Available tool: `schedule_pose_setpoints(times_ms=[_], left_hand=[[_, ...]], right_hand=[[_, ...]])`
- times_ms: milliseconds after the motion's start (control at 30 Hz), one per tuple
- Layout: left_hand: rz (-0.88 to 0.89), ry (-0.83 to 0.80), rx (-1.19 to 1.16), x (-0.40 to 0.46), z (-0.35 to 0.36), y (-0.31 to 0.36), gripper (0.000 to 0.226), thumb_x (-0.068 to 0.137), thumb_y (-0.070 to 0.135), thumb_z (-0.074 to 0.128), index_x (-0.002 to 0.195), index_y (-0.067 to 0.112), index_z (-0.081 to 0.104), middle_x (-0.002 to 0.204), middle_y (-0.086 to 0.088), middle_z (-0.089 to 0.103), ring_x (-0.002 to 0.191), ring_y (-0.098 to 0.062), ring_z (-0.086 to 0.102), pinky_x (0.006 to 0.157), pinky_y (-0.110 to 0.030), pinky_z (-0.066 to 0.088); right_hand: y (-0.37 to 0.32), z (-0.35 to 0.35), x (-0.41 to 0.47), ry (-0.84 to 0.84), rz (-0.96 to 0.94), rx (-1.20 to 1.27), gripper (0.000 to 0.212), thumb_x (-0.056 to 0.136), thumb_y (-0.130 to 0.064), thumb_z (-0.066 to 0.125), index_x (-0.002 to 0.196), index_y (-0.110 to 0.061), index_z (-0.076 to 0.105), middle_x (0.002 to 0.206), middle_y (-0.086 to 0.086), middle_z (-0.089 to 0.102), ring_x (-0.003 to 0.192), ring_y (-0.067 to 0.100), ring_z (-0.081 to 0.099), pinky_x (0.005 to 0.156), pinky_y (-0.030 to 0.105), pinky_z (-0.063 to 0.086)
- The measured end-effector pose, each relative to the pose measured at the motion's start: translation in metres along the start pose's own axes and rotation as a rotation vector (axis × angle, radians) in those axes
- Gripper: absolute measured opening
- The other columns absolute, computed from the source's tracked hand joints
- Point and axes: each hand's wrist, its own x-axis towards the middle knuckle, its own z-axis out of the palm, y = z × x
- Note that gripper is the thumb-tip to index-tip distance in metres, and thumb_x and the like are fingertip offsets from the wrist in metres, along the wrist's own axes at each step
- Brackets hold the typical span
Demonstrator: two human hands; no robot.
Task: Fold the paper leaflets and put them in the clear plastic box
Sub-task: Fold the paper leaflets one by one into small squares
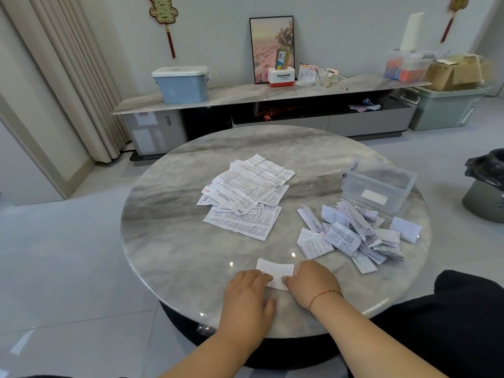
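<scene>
Leaflet (275, 271), small and white, partly folded, lies flat at the near edge of the round marble table (174, 236). Left hand (249, 293) palm down, fingers curled onto its left edge; right hand (311, 285) palm down, fingertips pressing its right side, red cord at the wrist. Beyond, a stack of unfolded leaflets (246, 195) at centre. To the right, a heap of folded leaflets (351, 236) against the clear plastic box (379, 184), which stands open-topped.
</scene>
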Motion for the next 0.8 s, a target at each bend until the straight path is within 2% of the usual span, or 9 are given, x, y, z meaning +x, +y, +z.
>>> schedule_pose_setpoints(times_ms=[67, 167, 233, 333, 400, 467, 567, 667, 800], left_hand=[[0.006, -0.047, 0.009, -0.002, 0.001, 0.007, 0.029, 0.064, 0.042, 0.052, 0.088, 0.031, 0.063, 0.088, 0.015, 0.061, 0.082, -0.008, 0.053, 0.069, -0.024, 0.044], [0.03, -0.057, 0.039, 0.001, 0.0, 0.008, 0.012, 0.066, 0.031, 0.049, 0.071, 0.028, 0.059, 0.073, 0.014, 0.056, 0.067, -0.012, 0.054, 0.063, -0.021, 0.035], [0.025, -0.045, 0.012, 0.003, -0.001, 0.003, 0.012, 0.069, 0.023, 0.047, 0.065, 0.021, 0.057, 0.068, 0.009, 0.055, 0.06, -0.015, 0.054, 0.061, -0.021, 0.029], [-0.029, -0.055, -0.134, 0.0, -0.001, -0.005, 0.02, 0.074, 0.024, 0.048, 0.07, 0.014, 0.065, 0.084, 0.006, 0.062, 0.068, -0.011, 0.058, 0.067, -0.016, 0.041], [-0.094, -0.073, -0.219, -0.001, -0.001, -0.008, 0.02, 0.076, 0.023, 0.052, 0.071, 0.011, 0.067, 0.094, 0.006, 0.061, 0.073, -0.007, 0.059, 0.071, -0.01, 0.041], [-0.161, -0.065, -0.245, 0.0, -0.001, -0.009, 0.013, 0.076, 0.02, 0.061, 0.067, 0.011, 0.065, 0.093, 0.009, 0.056, 0.076, -0.006, 0.057, 0.073, -0.013, 0.042], [-0.264, -0.03, -0.203, 0.004, 0.0, -0.006, 0.016, 0.071, 0.02, 0.072, 0.064, 0.016, 0.058, 0.087, 0.012, 0.051, 0.08, -0.01, 0.054, 0.075, -0.022, 0.045], [-0.322, -0.004, -0.182, 0.008, 0.0, -0.004, 0.023, 0.068, 0.024, 0.077, 0.076, 0.02, 0.056, 0.085, 0.012, 0.049, 0.082, -0.012, 0.05, 0.076, -0.025, 0.042], [-0.371, -0.036, -0.19, 0.012, -0.002, -0.004, 0.037, 0.072, 0.031, 0.076, 0.101, 0.021, 0.055, 0.098, 0.013, 0.046, 0.093, -0.01, 0.044, 0.085, -0.021, 0.038]], right_hand=[[-0.001, -0.003, -0.007, -0.06, 0.013, 0.155, 0.032, 0.082, -0.037, 0.06, 0.06, -0.019, 0.046, 0.07, 0.001, 0.059, 0.068, 0.019, 0.056, 0.063, 0.023, 0.042], [0.002, -0.01, -0.014, -0.108, -0.03, 0.365, 0.033, 0.077, -0.034, 0.07, 0.057, -0.022, 0.047, 0.059, -0.007, 0.049, 0.056, 0.009, 0.045, 0.057, 0.021, 0.036], [0.011, -0.016, -0.013, -0.073, -0.139, 0.325, 0.031, 0.066, -0.036, 0.079, 0.073, -0.023, 0.051, 0.072, -0.009, 0.051, 0.066, 0.007, 0.049, 0.062, 0.02, 0.038], [0.024, -0.017, -0.004, -0.1, -0.32, 0.198, 0.041, 0.062, -0.028, 0.079, 0.096, -0.032, 0.056, 0.092, -0.01, 0.051, 0.086, 0.009, 0.05, 0.078, 0.02, 0.043], [0.025, -0.009, 0.0, -0.08, -0.365, 0.152, 0.025, 0.072, -0.026, 0.072, 0.091, -0.036, 0.06, 0.094, -0.009, 0.053, 0.094, 0.013, 0.051, 0.086, 0.026, 0.043], [0.021, -0.001, 0.001, 0.001, -0.375, 0.054, 0.01, 0.078, -0.03, 0.068, 0.087, -0.031, 0.064, 0.093, -0.01, 0.051, 0.1, 0.016, 0.049, 0.089, 0.029, 0.04], [0.013, 0.007, 0.002, 0.093, -0.337, -0.016, 0.017, 0.08, -0.041, 0.065, 0.071, -0.032, 0.053, 0.088, -0.012, 0.046, 0.096, 0.015, 0.046, 0.083, 0.027, 0.035], [0.008, 0.009, 0.004, 0.124, -0.284, -0.017, 0.035, 0.074, -0.051, 0.066, 0.062, -0.034, 0.038, 0.084, -0.014, 0.045, 0.089, 0.011, 0.042, 0.079, 0.027, 0.032], [0.002, 0.011, 0.004, 0.144, -0.236, 0.004, 0.036, 0.067, -0.059, 0.067, 0.084, -0.036, 0.044, 0.087, -0.015, 0.045, 0.088, 0.01, 0.04, 0.079, 0.028, 0.032]])
